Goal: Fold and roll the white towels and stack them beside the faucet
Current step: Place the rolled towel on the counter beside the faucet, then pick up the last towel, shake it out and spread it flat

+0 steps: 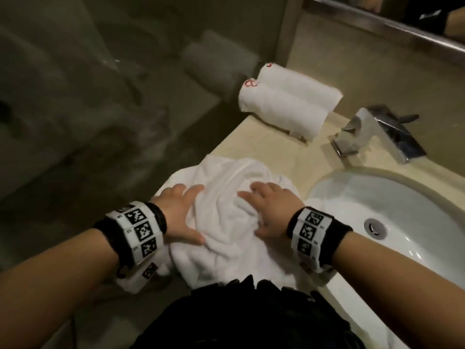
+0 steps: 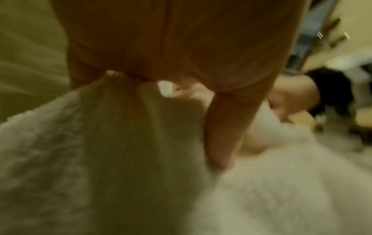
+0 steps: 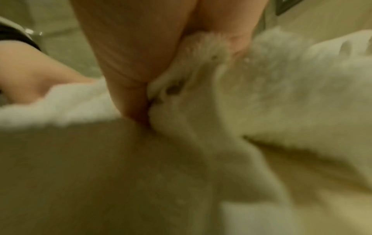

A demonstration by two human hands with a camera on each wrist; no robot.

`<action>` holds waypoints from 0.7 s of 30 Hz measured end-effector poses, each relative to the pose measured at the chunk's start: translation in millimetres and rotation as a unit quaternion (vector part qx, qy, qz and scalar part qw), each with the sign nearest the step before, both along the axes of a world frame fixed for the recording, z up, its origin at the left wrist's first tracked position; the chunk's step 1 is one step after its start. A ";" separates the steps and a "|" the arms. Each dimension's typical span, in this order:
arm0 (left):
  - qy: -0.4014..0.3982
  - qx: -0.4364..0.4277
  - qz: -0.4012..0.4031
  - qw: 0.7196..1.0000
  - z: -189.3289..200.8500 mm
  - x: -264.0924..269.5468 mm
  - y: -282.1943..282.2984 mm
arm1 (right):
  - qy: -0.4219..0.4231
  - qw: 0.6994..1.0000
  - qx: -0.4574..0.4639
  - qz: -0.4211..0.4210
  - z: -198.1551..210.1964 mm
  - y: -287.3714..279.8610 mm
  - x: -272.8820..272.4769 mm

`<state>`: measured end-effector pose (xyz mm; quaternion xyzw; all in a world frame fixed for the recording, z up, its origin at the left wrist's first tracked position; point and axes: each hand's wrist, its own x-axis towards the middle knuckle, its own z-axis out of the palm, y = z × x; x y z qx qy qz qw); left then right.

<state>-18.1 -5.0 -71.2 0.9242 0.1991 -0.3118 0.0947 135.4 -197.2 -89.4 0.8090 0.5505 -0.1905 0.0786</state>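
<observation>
A crumpled white towel (image 1: pixel 226 180) lies on the beige counter (image 1: pixel 251 139) near its front edge, with one part hanging over it. My left hand (image 1: pixel 186 212) lies on the towel's left side, fingers fairly straight and thumb spread. My right hand (image 1: pixel 261 210) sits on the right side. In the right wrist view its thumb (image 3: pixel 128 79) and a finger pinch a bunched fold of the towel (image 3: pixel 281 95). The blurred left wrist view shows the thumb (image 2: pixel 225 135) on the terry cloth (image 2: pixel 80 159). Two rolled white towels (image 1: pixel 284 102) lie side by side left of the chrome faucet (image 1: pixel 377 132).
A white oval sink (image 1: pixel 402 210) is set into the counter to the right of the towel. A glass partition (image 1: pixel 100 96) stands along the counter's left end. A metal-framed mirror (image 1: pixel 402 28) runs across the back right. My dark clothing (image 1: pixel 251 318) is against the front edge.
</observation>
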 end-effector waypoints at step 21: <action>-0.098 -0.308 -0.234 0.917 66.4 70.2 -396.7 | 0.004 0.857 0.174 -0.485 136.2 -452.1 -86.5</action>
